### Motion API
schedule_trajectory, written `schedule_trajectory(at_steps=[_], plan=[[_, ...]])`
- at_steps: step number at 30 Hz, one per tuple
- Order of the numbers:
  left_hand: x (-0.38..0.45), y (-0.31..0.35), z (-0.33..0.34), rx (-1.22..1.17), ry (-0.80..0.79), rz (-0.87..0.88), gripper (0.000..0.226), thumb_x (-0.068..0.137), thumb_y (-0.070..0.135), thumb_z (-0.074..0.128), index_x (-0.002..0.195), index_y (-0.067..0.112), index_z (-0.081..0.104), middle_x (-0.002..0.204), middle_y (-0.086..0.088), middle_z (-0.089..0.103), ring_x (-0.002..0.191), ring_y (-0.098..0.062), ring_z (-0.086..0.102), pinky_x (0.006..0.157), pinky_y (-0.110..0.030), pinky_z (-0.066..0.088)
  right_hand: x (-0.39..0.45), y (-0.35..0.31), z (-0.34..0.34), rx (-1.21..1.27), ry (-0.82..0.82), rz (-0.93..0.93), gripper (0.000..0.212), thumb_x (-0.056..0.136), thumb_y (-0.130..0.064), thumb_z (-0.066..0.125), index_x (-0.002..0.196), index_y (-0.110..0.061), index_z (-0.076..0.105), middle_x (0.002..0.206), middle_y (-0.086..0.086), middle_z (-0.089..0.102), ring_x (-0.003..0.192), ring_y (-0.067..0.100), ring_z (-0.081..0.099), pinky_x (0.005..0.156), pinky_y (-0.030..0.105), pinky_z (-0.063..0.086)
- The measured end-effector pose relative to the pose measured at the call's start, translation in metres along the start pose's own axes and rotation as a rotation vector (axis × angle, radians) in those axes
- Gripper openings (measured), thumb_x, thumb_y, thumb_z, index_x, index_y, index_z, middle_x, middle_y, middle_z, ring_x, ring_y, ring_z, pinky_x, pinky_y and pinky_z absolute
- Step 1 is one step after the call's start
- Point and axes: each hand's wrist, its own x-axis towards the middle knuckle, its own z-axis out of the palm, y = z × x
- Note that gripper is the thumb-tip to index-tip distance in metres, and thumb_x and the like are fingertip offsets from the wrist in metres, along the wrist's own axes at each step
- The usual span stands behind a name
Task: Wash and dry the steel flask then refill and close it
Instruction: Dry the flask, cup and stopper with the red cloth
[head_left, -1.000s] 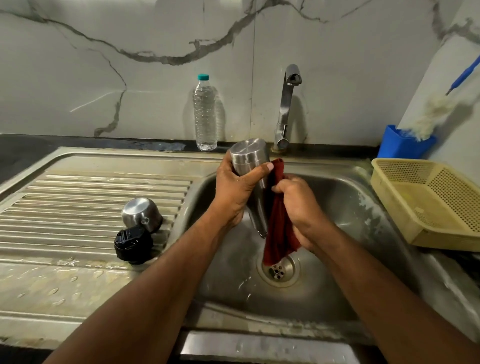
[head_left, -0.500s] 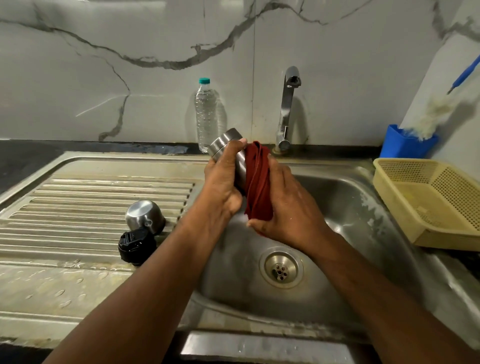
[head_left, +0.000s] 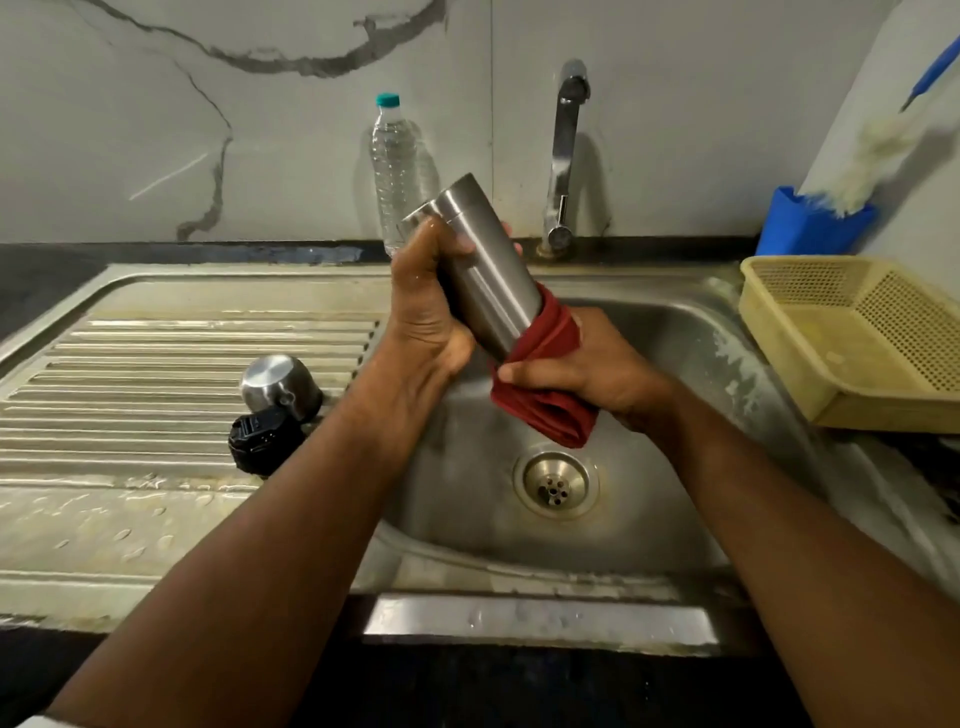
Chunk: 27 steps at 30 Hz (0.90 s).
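The steel flask (head_left: 483, 260) is tilted above the sink basin (head_left: 675, 353), one end pointing up and away. My left hand (head_left: 428, 306) grips its body from the left side. My right hand (head_left: 582, 364) holds a red cloth (head_left: 550, 384) wrapped round the flask's lower end, which the cloth hides. On the draining board (head_left: 156, 364) to the left lie the flask's steel cup (head_left: 278, 387) and its black stopper (head_left: 262, 439), touching each other.
A plastic water bottle (head_left: 395, 171) stands at the wall behind the flask, and the tap (head_left: 563, 156) is to its right. A yellow basket (head_left: 852, 338) sits at the right of the sink, a blue holder (head_left: 810, 223) with a brush behind it. The drain (head_left: 555, 483) is below my hands.
The flask has tilted so more of its steel body shows. My right hand and the cloth slid down from the flask's side to its lower end.
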Motion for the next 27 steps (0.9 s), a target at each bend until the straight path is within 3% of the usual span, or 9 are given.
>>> schedule_trajectory(at_steps=[4, 7, 9, 11, 15, 18, 20, 24, 27], plan=[[0.005, -0.003, 0.004, 0.024, 0.386, -0.067, 0.050, 0.070, 0.015, 0.083, 0.116, 0.003, 0.067, 0.086, -0.015, 0.068, 0.081, -0.033, 0.069, 0.080, -0.049, 0.062, -0.002, -0.011, 0.016, -0.549, 0.235, -0.177, 0.112, 0.052, -0.053, 0.095, 0.148, -0.037, 0.039, 0.126, -0.008, 0.065, 0.106, 0.013, 0.068, 0.088, 0.036, 0.060], [0.007, -0.001, 0.003, -0.001, 0.540, -0.072, 0.059, 0.066, 0.018, 0.087, 0.120, 0.005, 0.066, 0.098, -0.019, 0.077, 0.085, -0.036, 0.078, 0.074, -0.054, 0.065, -0.002, -0.016, 0.027, -0.812, 0.329, -0.213, 0.117, 0.054, -0.056, 0.094, 0.150, -0.036, 0.031, 0.132, -0.004, 0.063, 0.113, 0.020, 0.065, 0.092, 0.042, 0.058], [0.006, 0.006, 0.001, -0.032, 0.504, -0.018, 0.065, 0.058, 0.022, 0.085, 0.116, 0.000, 0.067, 0.092, -0.019, 0.073, 0.081, -0.037, 0.075, 0.071, -0.048, 0.064, -0.001, -0.017, 0.027, -0.737, 0.300, -0.217, 0.110, 0.053, -0.050, 0.096, 0.145, -0.035, 0.038, 0.126, -0.007, 0.064, 0.108, 0.016, 0.066, 0.090, 0.039, 0.059], [0.009, 0.015, -0.004, -0.038, 0.373, 0.053, 0.061, 0.049, 0.023, 0.075, 0.106, 0.001, 0.066, 0.087, -0.017, 0.063, 0.079, -0.034, 0.065, 0.067, -0.042, 0.057, 0.001, -0.013, 0.016, -0.434, 0.173, -0.122, 0.098, 0.053, -0.036, 0.100, 0.138, -0.032, 0.050, 0.118, -0.009, 0.067, 0.103, 0.012, 0.069, 0.089, 0.038, 0.061], [0.012, 0.032, -0.017, -0.153, 0.088, 0.169, 0.042, 0.062, 0.020, 0.061, 0.099, 0.001, 0.068, 0.085, -0.018, 0.070, 0.076, -0.035, 0.071, 0.072, -0.037, 0.058, 0.001, 0.000, 0.001, 0.070, -0.036, 0.037, 0.085, 0.057, -0.010, 0.098, 0.133, -0.024, 0.061, 0.121, 0.008, 0.072, 0.111, 0.023, 0.072, 0.098, 0.047, 0.059], [0.013, 0.030, -0.026, -0.145, 0.068, 0.187, 0.049, 0.057, 0.026, 0.068, 0.100, 0.003, 0.071, 0.086, -0.016, 0.071, 0.079, -0.034, 0.071, 0.074, -0.039, 0.058, 0.000, -0.001, 0.009, 0.009, 0.017, 0.019, 0.079, 0.061, -0.002, 0.095, 0.129, -0.023, 0.062, 0.117, 0.006, 0.072, 0.109, 0.022, 0.072, 0.093, 0.041, 0.062], [0.013, 0.024, -0.023, -0.102, 0.221, 0.154, 0.042, 0.061, 0.026, 0.071, 0.097, 0.004, 0.074, 0.086, -0.016, 0.071, 0.079, -0.033, 0.071, 0.073, -0.041, 0.061, -0.001, -0.004, 0.015, -0.146, 0.158, -0.038, 0.082, 0.058, -0.008, 0.097, 0.128, -0.028, 0.059, 0.114, -0.003, 0.069, 0.104, 0.016, 0.070, 0.090, 0.038, 0.063], [0.017, 0.013, -0.014, -0.120, 0.580, 0.040, 0.066, 0.065, 0.028, 0.092, 0.121, 0.006, 0.064, 0.108, -0.019, 0.077, 0.094, -0.037, 0.077, 0.082, -0.062, 0.063, -0.004, -0.015, 0.025, -0.713, 0.507, -0.123, 0.095, 0.057, -0.034, 0.100, 0.136, -0.032, 0.048, 0.117, -0.003, 0.069, 0.104, 0.020, 0.068, 0.085, 0.042, 0.061], [0.020, 0.011, -0.020, -0.136, 0.526, 0.051, 0.069, 0.066, 0.023, 0.093, 0.124, 0.005, 0.061, 0.107, -0.018, 0.076, 0.096, -0.037, 0.076, 0.083, -0.060, 0.063, -0.004, -0.019, 0.026, -0.753, 0.526, -0.171, 0.091, 0.057, -0.034, 0.099, 0.133, -0.032, 0.049, 0.112, -0.005, 0.069, 0.099, 0.019, 0.067, 0.079, 0.038, 0.059]])
